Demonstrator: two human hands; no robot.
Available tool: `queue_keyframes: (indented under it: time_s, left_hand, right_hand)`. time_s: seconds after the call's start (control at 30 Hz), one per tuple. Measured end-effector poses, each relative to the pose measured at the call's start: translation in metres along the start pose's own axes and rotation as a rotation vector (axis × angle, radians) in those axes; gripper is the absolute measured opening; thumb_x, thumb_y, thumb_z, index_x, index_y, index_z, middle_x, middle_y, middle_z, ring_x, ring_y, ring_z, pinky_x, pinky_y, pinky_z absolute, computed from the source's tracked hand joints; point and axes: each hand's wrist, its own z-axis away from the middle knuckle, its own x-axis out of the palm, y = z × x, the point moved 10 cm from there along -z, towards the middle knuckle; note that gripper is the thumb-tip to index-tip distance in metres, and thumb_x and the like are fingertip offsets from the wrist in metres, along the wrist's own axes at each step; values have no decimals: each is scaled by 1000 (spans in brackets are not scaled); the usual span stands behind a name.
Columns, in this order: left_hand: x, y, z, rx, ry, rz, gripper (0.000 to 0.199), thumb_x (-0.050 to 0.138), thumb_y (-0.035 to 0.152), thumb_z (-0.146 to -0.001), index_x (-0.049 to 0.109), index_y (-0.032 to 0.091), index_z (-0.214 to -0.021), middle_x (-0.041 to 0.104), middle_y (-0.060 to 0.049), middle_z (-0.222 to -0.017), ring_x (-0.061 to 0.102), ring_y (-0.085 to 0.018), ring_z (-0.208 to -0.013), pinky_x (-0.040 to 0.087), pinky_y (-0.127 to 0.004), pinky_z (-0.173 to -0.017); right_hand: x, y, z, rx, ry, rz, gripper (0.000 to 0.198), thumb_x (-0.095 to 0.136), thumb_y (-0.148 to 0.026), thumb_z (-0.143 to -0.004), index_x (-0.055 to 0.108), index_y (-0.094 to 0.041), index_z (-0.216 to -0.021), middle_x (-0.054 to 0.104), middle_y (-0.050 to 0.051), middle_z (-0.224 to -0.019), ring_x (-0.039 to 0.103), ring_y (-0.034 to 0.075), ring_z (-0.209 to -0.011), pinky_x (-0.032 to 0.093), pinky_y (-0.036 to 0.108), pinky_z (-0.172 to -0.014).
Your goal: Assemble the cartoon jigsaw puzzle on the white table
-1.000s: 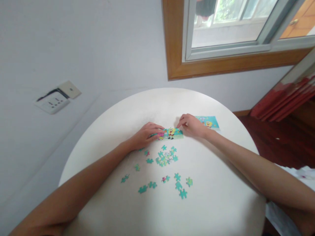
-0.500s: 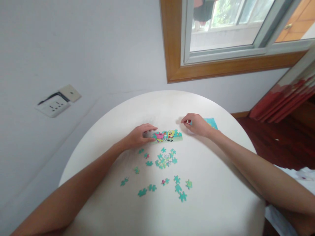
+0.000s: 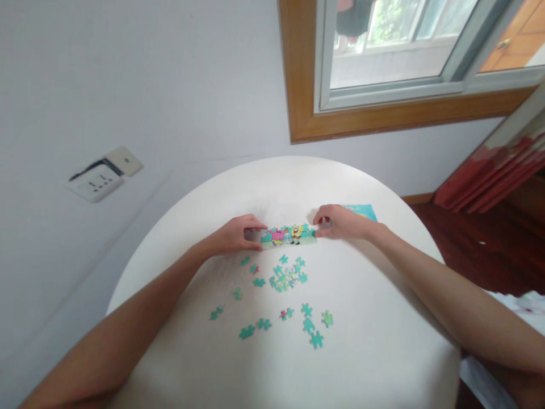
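Observation:
A partly assembled jigsaw puzzle (image 3: 284, 236), a strip with a pink and a yellow cartoon figure, lies flat on the white round table (image 3: 361, 363). At its left end, my left hand (image 3: 236, 233) grips it, forefinger at the upper corner and thumb at the lower. My right hand (image 3: 340, 221) holds the opposite end, thumb against the right edge and forefinger curled just above. Whether a loose piece is between those fingers I cannot see. Nearer me is a cluster of loose puzzle pieces (image 3: 286, 278), some overlapping.
Several single pieces (image 3: 316, 339) are scattered toward the front and left of the table. A blue picture card (image 3: 361, 211) lies partly hidden behind my right hand. Beyond the table are the wall, a socket (image 3: 100, 180), a wood-framed window (image 3: 304, 122) and a red curtain (image 3: 472, 170).
My right hand has come down and nearer, onto the strip's right end. My left hand has slid slightly left, uncovering more of the strip's left end. The loose pieces have stayed put.

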Motion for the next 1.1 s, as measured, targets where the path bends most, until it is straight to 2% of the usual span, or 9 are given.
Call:
queue_keyframes:
  time_s: [0.23,0.43,0.77,0.93,1.1]
  left_hand:
    - [1,-1,0,33,21,23,53,78,55,-73,71,21,-114,66,-6,-108,61,-20,-95,47,-31,-83]
    - [4,-4,-1,41,51,50,53,79,56,-72,72,23,-113,65,-6,-103,60,-19,-90,46,-29,-77]
    - [4,10,-1,78,73,74,55,80,57,-70,73,20,-109,66,-7,-102,60,-21,-93,47,-33,-83]
    - [2,8,1,56,55,132,53,79,55,-72,70,18,-109,67,-7,-100,60,-19,-89,48,-32,-81]
    - [-2,19,8,44,-28,154,34,75,49,-79,71,18,-91,67,-4,-90,58,-16,-80,46,-28,-74]
  right_hand:
    - [8,-3,3,-30,-38,15,31,79,-37,-71,69,-21,-95,69,7,-98,61,22,-89,47,34,-78]
    - [11,-1,2,-44,-34,3,26,79,-32,-70,69,-21,-92,69,6,-96,61,22,-89,47,35,-81]
    - [10,0,5,-21,-70,-8,28,79,-34,-68,70,-20,-91,70,6,-94,62,22,-86,47,33,-78]
    - [0,6,4,50,12,-7,24,72,-40,-75,71,-20,-88,69,7,-87,62,20,-76,45,31,-69]
    - [-9,-1,2,51,75,-14,19,64,-37,-83,71,-19,-83,70,7,-83,60,19,-74,44,30,-68]
